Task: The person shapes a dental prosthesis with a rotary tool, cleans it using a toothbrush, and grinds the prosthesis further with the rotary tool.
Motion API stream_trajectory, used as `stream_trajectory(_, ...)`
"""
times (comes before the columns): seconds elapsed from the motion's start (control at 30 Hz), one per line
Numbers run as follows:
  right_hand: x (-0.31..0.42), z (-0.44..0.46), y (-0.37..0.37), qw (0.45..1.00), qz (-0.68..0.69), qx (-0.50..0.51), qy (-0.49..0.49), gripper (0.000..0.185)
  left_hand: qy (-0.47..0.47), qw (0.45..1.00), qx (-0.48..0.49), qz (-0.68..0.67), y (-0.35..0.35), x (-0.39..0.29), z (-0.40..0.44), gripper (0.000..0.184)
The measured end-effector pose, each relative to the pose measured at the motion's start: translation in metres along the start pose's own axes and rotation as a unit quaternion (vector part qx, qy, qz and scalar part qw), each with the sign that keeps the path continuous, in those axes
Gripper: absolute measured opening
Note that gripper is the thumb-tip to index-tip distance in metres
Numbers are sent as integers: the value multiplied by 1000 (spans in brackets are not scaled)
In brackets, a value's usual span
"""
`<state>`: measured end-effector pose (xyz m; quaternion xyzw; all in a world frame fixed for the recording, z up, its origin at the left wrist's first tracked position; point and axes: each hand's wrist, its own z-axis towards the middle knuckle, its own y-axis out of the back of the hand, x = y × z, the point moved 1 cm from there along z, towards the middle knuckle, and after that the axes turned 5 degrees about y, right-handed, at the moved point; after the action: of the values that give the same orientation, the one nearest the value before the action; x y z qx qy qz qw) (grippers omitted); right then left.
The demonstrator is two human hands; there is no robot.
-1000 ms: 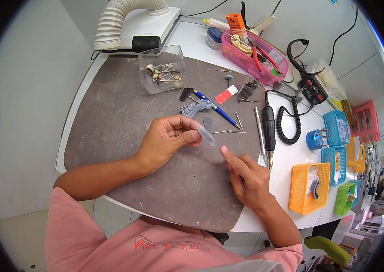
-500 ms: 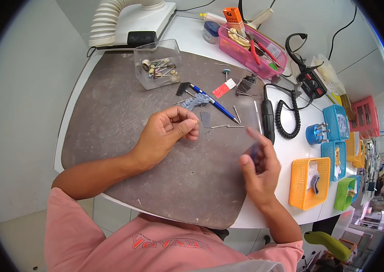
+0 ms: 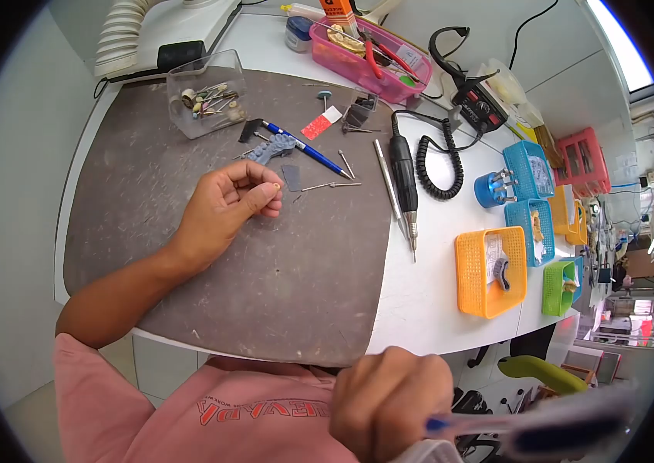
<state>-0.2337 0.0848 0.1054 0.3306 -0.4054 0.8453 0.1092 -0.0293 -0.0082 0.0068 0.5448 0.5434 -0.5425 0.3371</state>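
Observation:
My left hand (image 3: 227,202) is over the grey-brown mat (image 3: 304,278), with thumb and fingers pinched on a tiny yellowish piece (image 3: 277,186). Just beyond its fingertips lie a blue-grey toothed model (image 3: 271,148) and a small dark grey square (image 3: 291,177). My right hand (image 3: 392,397) is closed in a fist low by my torso, off the mat. From it a blurred blue-and-whitish brush-like object (image 3: 543,428) sticks out to the right. Its exact shape is smeared by motion.
A blue pen (image 3: 315,152), metal burs (image 3: 331,185) and a clear box of burs (image 3: 207,100) lie on the mat. Right of it are a black handpiece (image 3: 402,174), its coiled cord and an orange basket (image 3: 490,301). A pink bin (image 3: 350,68) stands behind.
My right hand has moved away from my left hand, down to the lower right, and is now a fist. The bristly object is gone from my left fingertips. The view has shifted right.

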Motion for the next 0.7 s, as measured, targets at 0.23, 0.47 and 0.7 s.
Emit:
stream_trajectory(0.23, 10, 6, -21, 991, 62, -77, 91, 28, -4, 1000, 5, 16, -1, 3, 1, 16)
stream_trajectory(0.47, -20, -7, -20, 973, 117, 93, 175, 26, -15, 999, -4, 38, -3, -1, -2, 16)
stream_trajectory(0.7, -27, -13, -22, 964, 217, -2, 154, 44, 2, 999, 2, 34, 0, 3, 0, 16)
